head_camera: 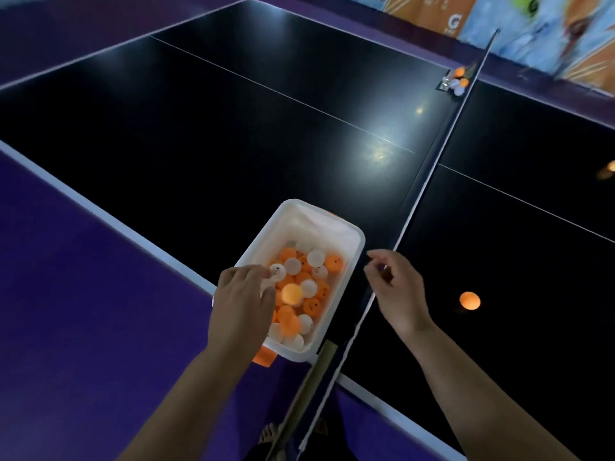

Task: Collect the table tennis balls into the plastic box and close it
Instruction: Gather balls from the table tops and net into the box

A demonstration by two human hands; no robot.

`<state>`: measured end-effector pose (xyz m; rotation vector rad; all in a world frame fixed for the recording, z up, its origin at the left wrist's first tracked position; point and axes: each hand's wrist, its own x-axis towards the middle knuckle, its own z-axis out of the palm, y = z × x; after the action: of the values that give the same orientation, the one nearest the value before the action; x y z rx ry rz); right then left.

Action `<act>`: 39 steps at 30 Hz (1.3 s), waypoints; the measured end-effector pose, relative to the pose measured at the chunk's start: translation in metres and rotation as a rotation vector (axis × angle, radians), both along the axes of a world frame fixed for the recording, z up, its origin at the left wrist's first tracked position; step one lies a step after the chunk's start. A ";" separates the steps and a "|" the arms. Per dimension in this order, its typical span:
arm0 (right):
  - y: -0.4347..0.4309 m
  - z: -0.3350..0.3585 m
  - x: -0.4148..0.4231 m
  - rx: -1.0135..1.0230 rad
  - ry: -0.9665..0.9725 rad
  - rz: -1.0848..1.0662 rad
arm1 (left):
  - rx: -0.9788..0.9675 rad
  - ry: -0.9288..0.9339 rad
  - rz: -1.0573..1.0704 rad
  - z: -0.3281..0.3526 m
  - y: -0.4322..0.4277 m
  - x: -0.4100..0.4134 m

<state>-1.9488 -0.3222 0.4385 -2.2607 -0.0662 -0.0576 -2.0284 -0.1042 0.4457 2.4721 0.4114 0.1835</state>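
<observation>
A white plastic box (354,239) stands open on the black table's near edge, left of the net, and holds several orange and white balls (319,261). My left hand (241,304) reaches over the box's left rim, its fingers and thumb curled round a white ball (267,285) just above the pile. My right hand (396,287) hovers over the net beside the box with loosely curled fingers and nothing in them. One orange ball (469,300) lies on the table right of the net. No lid is in view.
The net (429,161) runs from its near post (321,361) across to the far side, where a few balls (459,80) sit by the clamp. A blurred orange ball (610,168) shows at the right edge. Purple floor surrounds the table (233,134).
</observation>
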 end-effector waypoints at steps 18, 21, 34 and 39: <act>-0.175 -0.067 0.024 -0.623 0.484 -0.218 | -0.004 -0.071 -0.254 0.004 -0.103 0.043; -0.190 -0.075 0.038 -0.541 0.573 -0.167 | 0.009 -0.035 -0.253 0.002 -0.111 0.049; -0.057 0.003 0.058 0.211 -0.132 0.012 | -0.029 0.068 0.083 0.010 -0.095 0.037; 0.003 0.011 0.066 0.130 -0.055 0.423 | -0.047 0.090 0.228 0.009 -0.081 0.024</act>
<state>-1.8823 -0.3196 0.4490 -2.0721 -0.5507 0.0990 -2.0048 -0.1847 0.4545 2.3898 0.7286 0.1533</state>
